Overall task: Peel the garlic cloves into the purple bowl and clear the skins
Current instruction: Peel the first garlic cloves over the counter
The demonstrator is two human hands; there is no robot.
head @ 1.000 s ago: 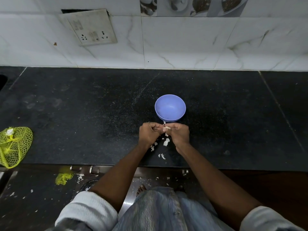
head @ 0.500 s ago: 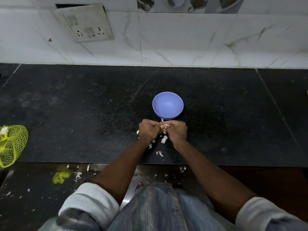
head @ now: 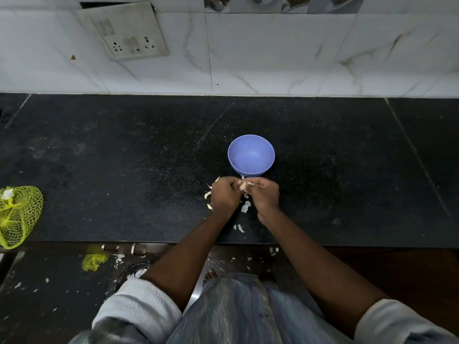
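Observation:
The purple bowl point(head: 251, 155) stands upright on the black counter point(head: 124, 170), and I see nothing inside it. Just in front of it my left hand point(head: 224, 196) and my right hand point(head: 264, 194) meet, fingers curled, both pinching one garlic clove point(head: 243, 185) with pale skin between them. Loose garlic skins point(head: 246, 206) lie on the counter under and beside the hands, with a few more skin scraps point(head: 239, 227) nearer the front edge. Pale pieces point(head: 208, 194) lie left of my left hand; whether they are cloves or skins I cannot tell.
A yellow mesh bag point(head: 18, 214) lies at the counter's left front edge. A tiled wall with a socket plate point(head: 129, 33) rises behind the counter. Below the front edge, the floor holds skin scraps and a yellow mesh piece point(head: 94, 261).
Both hands stay together in front of the bowl on the clove. The view has shifted slightly. More of the clove's pale skin shows between the fingers now.

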